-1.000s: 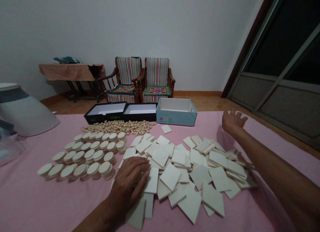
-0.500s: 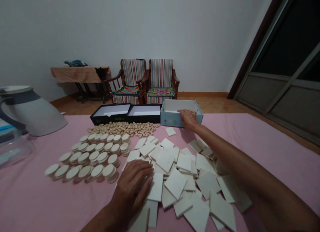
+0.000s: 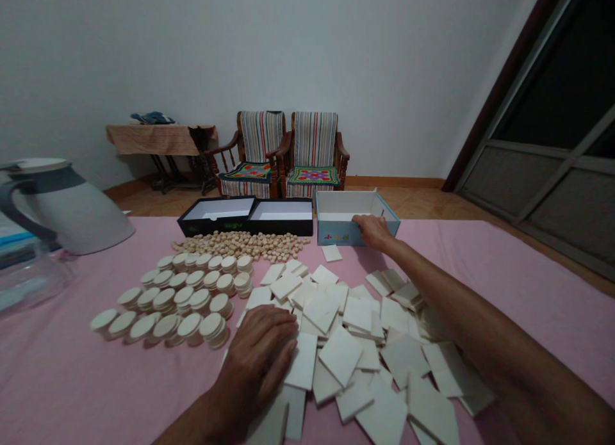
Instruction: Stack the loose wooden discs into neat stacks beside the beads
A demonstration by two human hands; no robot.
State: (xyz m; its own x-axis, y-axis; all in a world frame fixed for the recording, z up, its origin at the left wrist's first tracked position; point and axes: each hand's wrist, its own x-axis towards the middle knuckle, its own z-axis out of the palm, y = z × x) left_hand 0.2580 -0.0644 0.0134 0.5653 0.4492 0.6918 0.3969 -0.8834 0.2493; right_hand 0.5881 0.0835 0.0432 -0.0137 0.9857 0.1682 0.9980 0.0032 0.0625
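My left hand (image 3: 262,349) rests palm down on the near left side of a heap of white square wooden tiles (image 3: 339,352). Its fingers are stretched out and slightly curved, with the thumb apart. At the far side, my right hand (image 3: 373,230) grips the front wall of a light blue open box (image 3: 339,232), fingers over the rim and inside. The fingertips are hidden behind that wall. A single square tile (image 3: 331,253) lies on the cloth just before the box. My right forearm passes above the right part of the heap.
Rows of stacked round wooden discs (image 3: 189,298) stand left of the tiles. Behind them lie many small wooden pieces (image 3: 245,245) and a black open box (image 3: 216,218) in two parts. A grey-white jug (image 3: 91,208) stands far left on the pink tablecloth (image 3: 57,374).
My right hand has drawn back from inside the blue box to its front rim, and the box has turned and shifted slightly. The left hand stays in place; the view has shifted a little.
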